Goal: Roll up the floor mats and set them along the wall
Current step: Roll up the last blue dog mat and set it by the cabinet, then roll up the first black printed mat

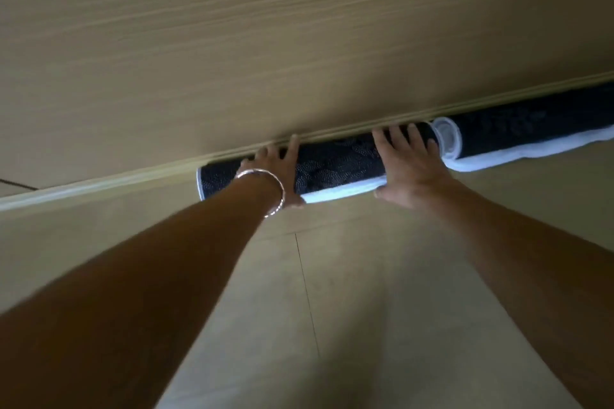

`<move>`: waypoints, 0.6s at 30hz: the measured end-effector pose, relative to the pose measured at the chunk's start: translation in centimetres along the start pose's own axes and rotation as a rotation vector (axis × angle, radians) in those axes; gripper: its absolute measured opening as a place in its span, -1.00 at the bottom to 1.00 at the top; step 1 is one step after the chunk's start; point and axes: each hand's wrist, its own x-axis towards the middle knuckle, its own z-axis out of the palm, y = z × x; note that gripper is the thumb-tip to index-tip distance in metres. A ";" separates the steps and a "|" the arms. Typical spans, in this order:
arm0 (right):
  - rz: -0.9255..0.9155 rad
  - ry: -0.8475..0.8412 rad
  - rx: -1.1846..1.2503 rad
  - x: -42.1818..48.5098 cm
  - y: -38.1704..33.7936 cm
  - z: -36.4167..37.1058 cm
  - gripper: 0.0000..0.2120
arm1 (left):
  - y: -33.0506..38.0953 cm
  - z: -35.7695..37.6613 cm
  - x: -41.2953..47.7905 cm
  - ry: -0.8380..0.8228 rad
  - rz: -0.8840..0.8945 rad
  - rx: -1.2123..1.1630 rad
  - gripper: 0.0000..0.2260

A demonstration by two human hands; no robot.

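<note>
At wall (299, 43) base, L grip (278, 173) & R grip (409, 167) lie spread flat on rolled mat (339, 163).

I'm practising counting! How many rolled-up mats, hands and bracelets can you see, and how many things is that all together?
Rolled mats: 2 (mat under the hands, second mat beside it, both along the wall)
Hands: 2 (left hand, right hand)
Bracelets: 1 (bracelet on the left wrist)
Total: 5
</note>
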 end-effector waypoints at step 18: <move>-0.045 -0.070 0.306 -32.1 5.3 -50.0 -0.50 | -4.9 -46.8 -35.4 -0.127 0.170 -0.084 -0.63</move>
